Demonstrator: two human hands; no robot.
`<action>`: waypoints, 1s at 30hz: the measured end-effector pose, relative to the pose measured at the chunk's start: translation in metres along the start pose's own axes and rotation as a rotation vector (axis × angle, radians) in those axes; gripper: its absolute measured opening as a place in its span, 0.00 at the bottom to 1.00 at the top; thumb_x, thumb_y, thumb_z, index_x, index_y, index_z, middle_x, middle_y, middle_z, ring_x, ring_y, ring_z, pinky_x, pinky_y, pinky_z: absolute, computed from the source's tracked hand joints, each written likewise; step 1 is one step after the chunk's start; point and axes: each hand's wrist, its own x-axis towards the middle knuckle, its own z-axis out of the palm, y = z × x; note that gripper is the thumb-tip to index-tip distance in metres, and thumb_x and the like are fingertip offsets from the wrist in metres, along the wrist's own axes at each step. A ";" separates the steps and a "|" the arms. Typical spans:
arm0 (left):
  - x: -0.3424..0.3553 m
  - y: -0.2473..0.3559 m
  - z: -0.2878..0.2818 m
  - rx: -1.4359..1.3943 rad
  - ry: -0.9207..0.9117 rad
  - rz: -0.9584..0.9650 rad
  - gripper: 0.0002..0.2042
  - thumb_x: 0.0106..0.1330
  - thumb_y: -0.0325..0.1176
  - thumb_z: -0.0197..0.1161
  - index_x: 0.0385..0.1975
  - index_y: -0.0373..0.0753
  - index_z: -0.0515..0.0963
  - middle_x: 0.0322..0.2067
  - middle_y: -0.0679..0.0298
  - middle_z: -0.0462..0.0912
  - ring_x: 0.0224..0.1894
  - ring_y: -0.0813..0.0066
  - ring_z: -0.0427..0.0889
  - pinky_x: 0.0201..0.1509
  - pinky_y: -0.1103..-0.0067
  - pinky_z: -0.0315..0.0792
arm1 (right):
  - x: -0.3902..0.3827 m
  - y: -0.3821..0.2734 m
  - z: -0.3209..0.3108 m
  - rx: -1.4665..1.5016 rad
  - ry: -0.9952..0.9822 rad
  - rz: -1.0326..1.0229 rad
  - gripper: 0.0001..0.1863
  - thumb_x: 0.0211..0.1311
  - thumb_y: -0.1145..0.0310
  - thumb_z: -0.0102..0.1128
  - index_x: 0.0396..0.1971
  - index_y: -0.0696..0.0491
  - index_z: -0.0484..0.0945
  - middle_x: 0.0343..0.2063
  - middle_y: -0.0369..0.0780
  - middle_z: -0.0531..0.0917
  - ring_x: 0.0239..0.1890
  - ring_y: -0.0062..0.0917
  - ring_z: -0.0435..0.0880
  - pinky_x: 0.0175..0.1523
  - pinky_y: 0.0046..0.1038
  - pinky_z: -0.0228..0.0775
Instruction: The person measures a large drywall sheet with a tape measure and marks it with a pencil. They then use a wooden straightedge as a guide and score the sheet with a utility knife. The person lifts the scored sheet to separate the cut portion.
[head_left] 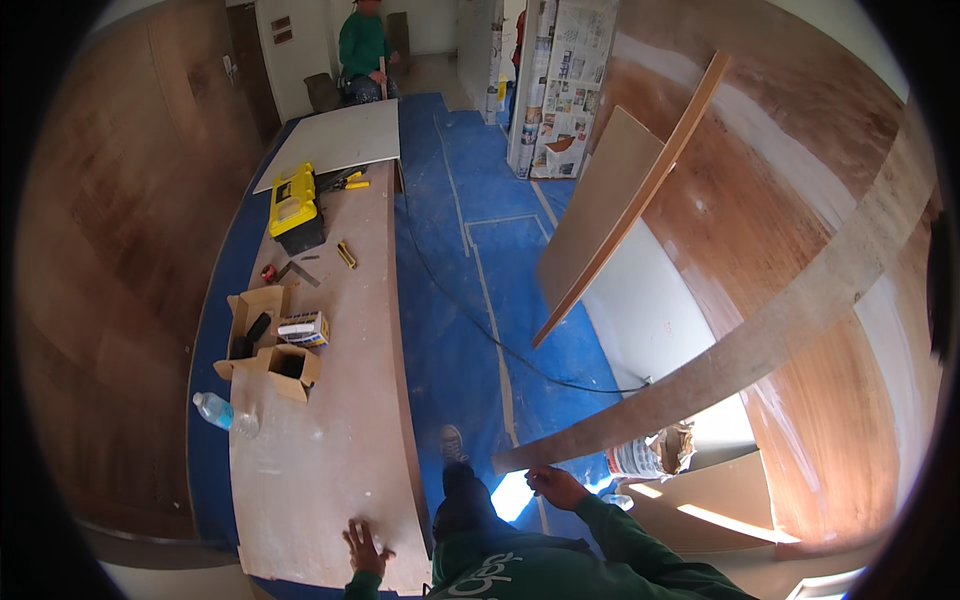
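Observation:
My left hand (366, 547) lies on the near end of a long brown board (330, 470), its fingers spread and nothing held. My right hand (558, 488) is closed, its fingers curled by the lower edge of a long, narrow wooden plank (720, 365). Whether they grip the plank or something small, I cannot make out. From beside my right hand the plank reaches up and away to the far right, looking bent in this view. Its left end (503, 462) shows above the floor by my leg.
On the board sit a yellow-black toolbox (294, 210), opened cardboard boxes (290, 370), a tape measure (268, 272) and a plastic bottle (213, 409). A dark cable (470, 325) crosses the blue floor covering (445, 250). A panel (610, 200) leans at right. A person (364, 50) works far back.

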 end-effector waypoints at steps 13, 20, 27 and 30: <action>0.106 0.042 -0.065 -0.021 -0.047 -0.093 0.47 0.59 0.58 0.69 0.78 0.50 0.59 0.77 0.54 0.56 0.77 0.46 0.62 0.65 0.50 0.77 | 0.197 -0.069 -0.125 0.179 0.400 0.221 0.17 0.73 0.58 0.62 0.48 0.57 0.82 0.33 0.40 0.87 0.33 0.25 0.88 0.38 0.30 0.81; 0.223 0.066 -0.114 -0.029 -0.106 -0.082 0.42 0.63 0.62 0.64 0.75 0.47 0.64 0.72 0.52 0.64 0.74 0.47 0.67 0.67 0.53 0.75 | 0.264 -0.112 -0.236 0.346 0.784 0.185 0.18 0.72 0.57 0.64 0.51 0.55 0.79 0.35 0.39 0.86 0.33 0.24 0.87 0.31 0.27 0.78; 0.306 0.094 -0.142 -0.041 -0.184 -0.181 0.40 0.67 0.66 0.58 0.73 0.45 0.69 0.67 0.49 0.72 0.71 0.48 0.72 0.69 0.55 0.73 | 0.338 -0.092 -0.425 0.373 1.199 -0.018 0.33 0.70 0.49 0.69 0.63 0.56 0.70 0.39 0.40 0.85 0.36 0.23 0.84 0.32 0.28 0.76; 0.311 0.105 -0.145 -0.062 -0.253 -0.331 0.40 0.69 0.68 0.55 0.71 0.43 0.71 0.65 0.48 0.75 0.70 0.48 0.74 0.70 0.56 0.72 | 0.390 -0.048 -0.535 0.392 1.333 0.073 0.40 0.67 0.43 0.70 0.68 0.52 0.66 0.37 0.36 0.81 0.33 0.20 0.76 0.32 0.27 0.69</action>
